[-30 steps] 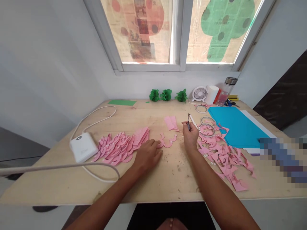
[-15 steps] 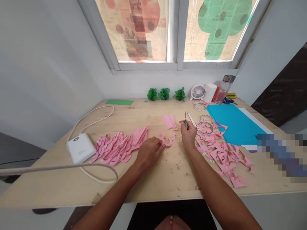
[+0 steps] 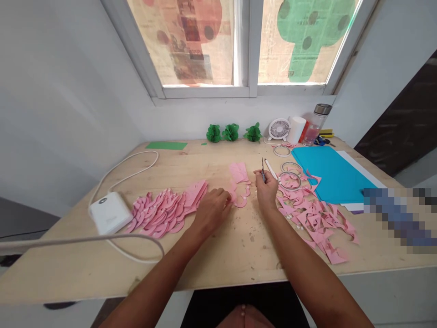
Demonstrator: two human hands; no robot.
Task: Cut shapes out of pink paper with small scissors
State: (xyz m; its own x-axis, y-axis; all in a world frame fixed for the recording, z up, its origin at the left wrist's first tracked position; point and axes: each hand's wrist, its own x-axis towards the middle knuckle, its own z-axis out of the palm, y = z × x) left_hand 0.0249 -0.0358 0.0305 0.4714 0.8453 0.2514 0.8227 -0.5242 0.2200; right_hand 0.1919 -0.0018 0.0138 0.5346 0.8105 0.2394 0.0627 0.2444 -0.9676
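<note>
Bright Window, Soft Shade

Daylight enters through the papered window (image 3: 303, 43) beyond my hands, flaring nearly white along its lower edge. The wall (image 3: 75, 82) left of my left hand (image 3: 213, 205) is dimmer, in gentle grey bands. The wide lens tilts the window's sides (its newsprint is too soft to read). Coarse pixels hide a patch right of my right hand (image 3: 266, 190).

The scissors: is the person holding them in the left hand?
No, the right hand holds the scissors, while the left hand is at a curved pink paper cut-out.
</note>
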